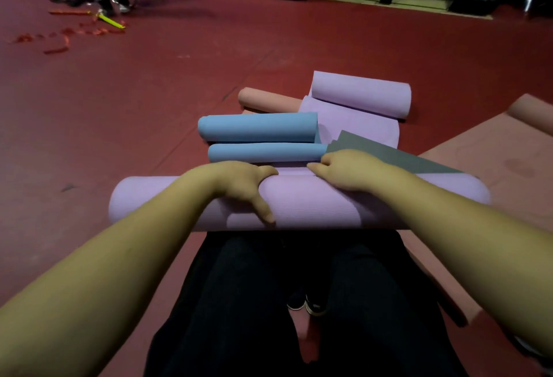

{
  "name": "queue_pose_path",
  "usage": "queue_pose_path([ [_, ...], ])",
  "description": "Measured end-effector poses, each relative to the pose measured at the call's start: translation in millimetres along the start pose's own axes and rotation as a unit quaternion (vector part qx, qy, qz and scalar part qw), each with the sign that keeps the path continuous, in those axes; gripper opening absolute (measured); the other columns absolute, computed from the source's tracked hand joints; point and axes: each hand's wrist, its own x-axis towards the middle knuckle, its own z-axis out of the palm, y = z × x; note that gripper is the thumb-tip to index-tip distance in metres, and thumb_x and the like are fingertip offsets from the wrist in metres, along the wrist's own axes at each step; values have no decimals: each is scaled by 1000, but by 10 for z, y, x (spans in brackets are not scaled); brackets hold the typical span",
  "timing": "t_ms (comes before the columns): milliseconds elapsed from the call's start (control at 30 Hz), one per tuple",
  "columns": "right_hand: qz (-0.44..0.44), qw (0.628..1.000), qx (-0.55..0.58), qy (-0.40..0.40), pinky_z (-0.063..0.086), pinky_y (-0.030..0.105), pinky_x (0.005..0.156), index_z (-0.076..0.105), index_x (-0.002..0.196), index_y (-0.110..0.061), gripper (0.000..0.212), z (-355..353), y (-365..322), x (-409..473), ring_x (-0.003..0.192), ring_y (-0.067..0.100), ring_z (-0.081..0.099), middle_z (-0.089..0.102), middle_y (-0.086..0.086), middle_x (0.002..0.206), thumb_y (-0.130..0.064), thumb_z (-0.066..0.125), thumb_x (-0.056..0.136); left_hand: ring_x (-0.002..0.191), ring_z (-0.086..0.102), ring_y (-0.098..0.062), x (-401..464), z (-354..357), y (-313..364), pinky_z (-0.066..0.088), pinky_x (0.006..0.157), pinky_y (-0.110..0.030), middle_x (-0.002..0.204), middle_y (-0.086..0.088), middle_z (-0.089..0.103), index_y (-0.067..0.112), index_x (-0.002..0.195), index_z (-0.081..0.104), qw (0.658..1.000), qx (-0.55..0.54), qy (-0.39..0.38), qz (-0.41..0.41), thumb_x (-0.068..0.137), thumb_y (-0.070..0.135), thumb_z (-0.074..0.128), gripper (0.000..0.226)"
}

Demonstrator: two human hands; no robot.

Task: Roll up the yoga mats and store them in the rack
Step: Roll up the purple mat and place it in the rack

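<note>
Lilac mat (299, 203) nearly rolled — left hand (248, 185) and right hand (344, 171) both grip it; other mats unfinished, no rack visible.

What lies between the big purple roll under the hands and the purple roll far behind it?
In the head view, two blue rolls and a grey mat flap lie between the near purple roll and the far one.

Looking forward and down from head height, close over both forearms. Taking in a lilac mat roll (299, 200) nearby and red floor (149, 92) stretching beyond.
</note>
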Motion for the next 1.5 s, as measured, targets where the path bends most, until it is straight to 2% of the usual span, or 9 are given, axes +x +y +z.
queue_pose_path([
  [200,27,995,-50,85,44,40,90,55,131,-28,78,356,22,-102,118,28,56,61,6,129,-78,14,87,117,57,-17,320,-161,-54,46,103,-35,133,9,56,33,142,44,985,-133,-113,-15,53,44,91,101],
  [367,50,994,-43,91,46,37,86,62,124,-32,78,385,73,50,114,27,60,66,2,124,-79,14,85,111,65,-18,463,-129,-146,50,102,-41,125,5,66,35,132,56,972,-205,-114,-13,42,49,92,98],
  [533,49,996,-38,64,46,37,84,63,123,-31,76,340,91,144,114,27,59,65,2,124,-78,15,87,117,49,-10,285,-4,-137,40,104,-35,125,13,56,32,136,55,995,-42,66,58,56,78,64,93],
  [633,51,997,-29,45,47,38,86,66,119,-32,83,335,98,216,114,28,58,64,3,124,-80,10,81,115,42,-18,149,239,-208,40,95,-42,122,6,49,30,136,52,968,88,220,84,66,88,37,93],
  [800,48,998,-18,28,44,39,87,68,117,-30,96,280,62,243,113,29,58,64,5,125,-84,3,71,110,53,-34,24,670,-297,45,91,-53,127,-10,54,17,133,44,895,246,362,91,54,85,61,106],
  [900,59,998,-7,16,43,40,87,69,117,-30,91,255,61,243,114,29,57,63,5,127,-83,7,76,123,49,-43,12,724,-245,38,97,-66,143,-19,46,20,144,28,907,284,309,20,45,77,77,125],
  [1000,72,997,5,9,45,40,92,69,117,-25,82,202,64,199,115,29,56,62,6,131,-79,16,85,126,43,-35,-17,626,-139,35,101,-53,147,-11,37,25,153,12,917,293,269,-9,62,76,68,119],
  [1300,61,989,97,-88,29,35,105,51,142,-25,65,-99,268,-36,134,24,43,45,4,150,-68,32,96,117,52,-27,-339,302,233,47,93,-43,130,2,53,32,147,24,934,258,242,47,58,82,63,109],
  [1500,32,979,101,-172,37,43,105,61,116,-45,77,57,382,110,116,15,56,59,-13,130,-93,36,60,117,54,-25,-381,253,236,49,91,-41,136,3,54,35,140,33,971,184,139,62,46,87,58,111],
])
